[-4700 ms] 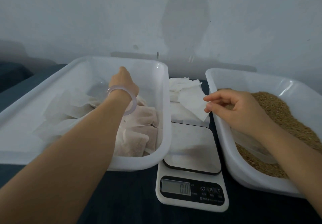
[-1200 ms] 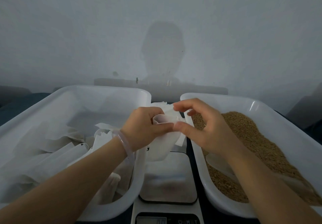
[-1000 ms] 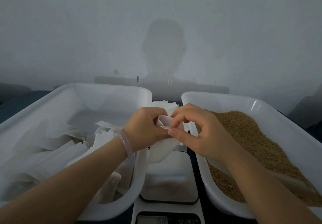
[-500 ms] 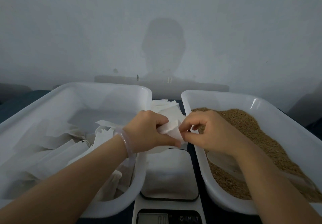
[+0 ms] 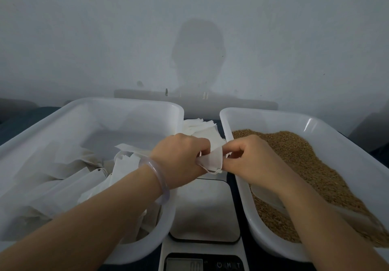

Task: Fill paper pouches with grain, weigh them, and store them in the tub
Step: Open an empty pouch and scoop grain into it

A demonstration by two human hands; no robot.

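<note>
Pinching a flat, apparently empty pouch (image 5: 211, 159) by its mouth, the left hand (image 5: 181, 161) and right hand (image 5: 250, 161) hold it above the scale (image 5: 205, 207), between the tub (image 5: 126, 106) and the grain (image 5: 305, 165).

Risks noted:
- The thin paper may tear if the hands pull apart sharply.
- A half-opened mouth would shed grain onto the scale and falsify the reading.
- The scoop (image 5: 267, 197) lies part-buried beneath the right wrist, so it is awkward to take up.

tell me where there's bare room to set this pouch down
The scale platform, between the left tub and the grain tub, is bare. The left tub's far end is bare too; its near end is crowded with pouches. Behind the scale, a stack of empty pouches fills the gap.
</note>
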